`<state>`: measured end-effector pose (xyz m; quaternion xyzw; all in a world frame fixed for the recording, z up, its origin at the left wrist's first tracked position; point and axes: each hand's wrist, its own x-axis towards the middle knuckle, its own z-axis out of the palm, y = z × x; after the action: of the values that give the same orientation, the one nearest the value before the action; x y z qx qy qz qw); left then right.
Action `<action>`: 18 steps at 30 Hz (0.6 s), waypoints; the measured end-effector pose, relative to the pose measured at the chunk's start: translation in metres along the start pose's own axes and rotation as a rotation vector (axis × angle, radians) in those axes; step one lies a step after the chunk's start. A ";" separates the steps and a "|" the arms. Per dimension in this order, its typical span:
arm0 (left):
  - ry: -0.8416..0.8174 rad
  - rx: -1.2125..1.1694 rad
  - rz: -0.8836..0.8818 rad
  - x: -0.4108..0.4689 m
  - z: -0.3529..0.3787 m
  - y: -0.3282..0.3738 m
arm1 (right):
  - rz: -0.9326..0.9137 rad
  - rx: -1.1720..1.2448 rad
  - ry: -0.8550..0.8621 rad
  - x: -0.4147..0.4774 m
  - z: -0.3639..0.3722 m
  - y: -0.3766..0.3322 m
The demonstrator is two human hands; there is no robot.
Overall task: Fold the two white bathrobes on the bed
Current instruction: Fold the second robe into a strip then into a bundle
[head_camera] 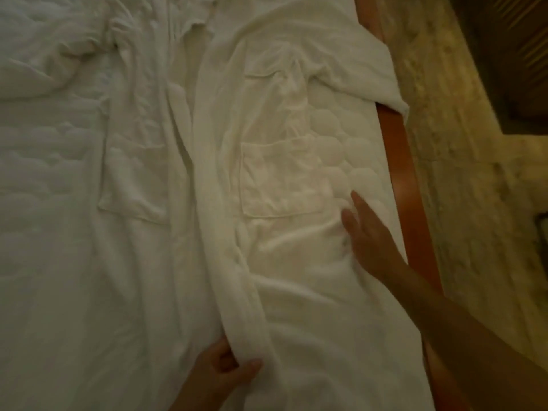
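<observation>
A white bathrobe [275, 179] lies spread open on the bed, its two front panels parted, a pocket on each side. My left hand [225, 369] grips the thick rolled front edge of the robe near the bed's foot. My right hand [367, 235] lies flat with straight fingers on the robe's right side, just below the right pocket [281, 179]. The left panel with its pocket [133, 179] lies flat to the left. One sleeve [370, 72] hangs over the bed's right edge. I cannot make out a second robe apart from this one.
The quilted white mattress cover [38, 161] fills the left and shows at the right. An orange-brown wooden bed frame [400, 161] runs along the right edge. Beyond it is a mottled stone floor [462, 143].
</observation>
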<state>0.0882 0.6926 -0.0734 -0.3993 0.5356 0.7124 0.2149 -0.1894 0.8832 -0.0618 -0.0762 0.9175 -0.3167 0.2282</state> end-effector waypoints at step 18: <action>0.347 0.099 0.014 -0.105 0.043 -0.110 | -0.545 -0.609 -0.195 -0.314 0.094 0.142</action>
<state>0.2158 0.7824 -0.0498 -0.5016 0.6017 0.6071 0.1335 0.1330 1.0333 -0.0981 -0.4098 0.8896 -0.0708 0.1891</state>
